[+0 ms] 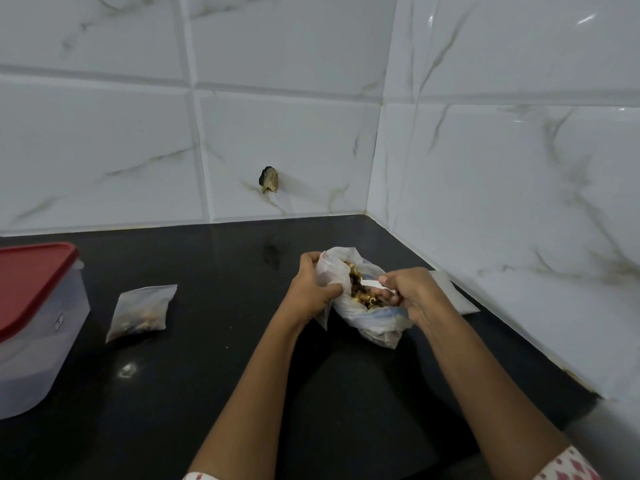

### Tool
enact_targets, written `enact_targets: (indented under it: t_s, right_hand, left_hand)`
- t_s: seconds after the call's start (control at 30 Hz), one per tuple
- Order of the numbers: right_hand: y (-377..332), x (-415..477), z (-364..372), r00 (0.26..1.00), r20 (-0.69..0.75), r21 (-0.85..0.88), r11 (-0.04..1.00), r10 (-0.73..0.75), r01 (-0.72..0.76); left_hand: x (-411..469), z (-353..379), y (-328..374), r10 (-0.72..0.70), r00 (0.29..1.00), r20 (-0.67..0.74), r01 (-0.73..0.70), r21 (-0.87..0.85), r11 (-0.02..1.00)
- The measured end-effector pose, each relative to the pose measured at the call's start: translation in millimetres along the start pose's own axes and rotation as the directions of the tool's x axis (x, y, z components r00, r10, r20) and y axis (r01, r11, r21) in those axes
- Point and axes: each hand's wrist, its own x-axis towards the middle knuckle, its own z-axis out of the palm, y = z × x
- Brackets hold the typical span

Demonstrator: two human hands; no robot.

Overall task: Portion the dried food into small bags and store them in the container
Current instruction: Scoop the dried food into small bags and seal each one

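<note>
Left hand (313, 289): fingers curled round a small clear bag (329, 271), held against the mouth of the large bag.
Right hand (412, 292): clenched on the handle of a white spoon (372, 284), whose tip sits in the dried food.
Large bag (374, 320): thin plastic, mouth open, resting on the black tabletop (207, 393) near its right rear corner, between the two hands.
Dried food (360, 292): brown and tan pieces showing in the open mouth of the large bag.
Filled bag (142, 311): lies flat left of centre, well apart from the hands and near the container.
Container (38, 348): translucent box at the left edge, red lid (31, 278) on, partly cut off by the frame.
Writing: a small sticker (59, 320) on the container's side, too small to read.
Right edge: a flat white packet (453, 292) lies against the tiled wall (502, 202), just behind the right hand.
Room to move: dark surface shows between the filled bag and the forearms, and along the rear edge.
Rear wall: a chipped hole (269, 180) in one tile.
</note>
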Motion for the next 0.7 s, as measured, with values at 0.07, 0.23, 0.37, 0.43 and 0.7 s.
enact_targets:
  t_s: [0.07, 0.23, 0.37, 0.43, 0.7]
  right_hand:
    - [-1.9, -2.4, -0.8, 0.999, 0.029, 0.045, 0.999, 0.023, -0.025]
    - [-5.7, -9.8, -7.4, 1.000, 0.021, 0.129, 0.992, -0.006, 0.003]
    - [-7.8, -17.0, -13.8, 0.999, 0.001, 0.146, 0.989, -0.034, 0.034]
    - [-9.7, -21.5, -17.1, 0.999, 0.016, 0.144, 0.989, -0.046, 0.043]
    - [-27.4, -41.6, -32.3, 0.984, 0.045, 0.229, 0.960, -0.174, 0.160]
  left_hand:
    - [0.2, -2.4, 2.1, -0.010, 1.000, 0.008, 0.010, 0.035, 0.999]
    - [0.7, -7.1, 6.8, -0.008, 1.000, -0.014, 0.010, 0.136, 0.991]
    - [-1.2, -4.0, 11.6, 0.038, 0.997, -0.065, -0.015, 0.327, 0.945]
    - [-3.8, -2.4, 15.2, 0.067, 0.993, -0.098, -0.016, 0.447, 0.894]
    - [0.9, -0.8, 14.4, 0.152, 0.988, -0.035, -0.120, 0.448, 0.886]
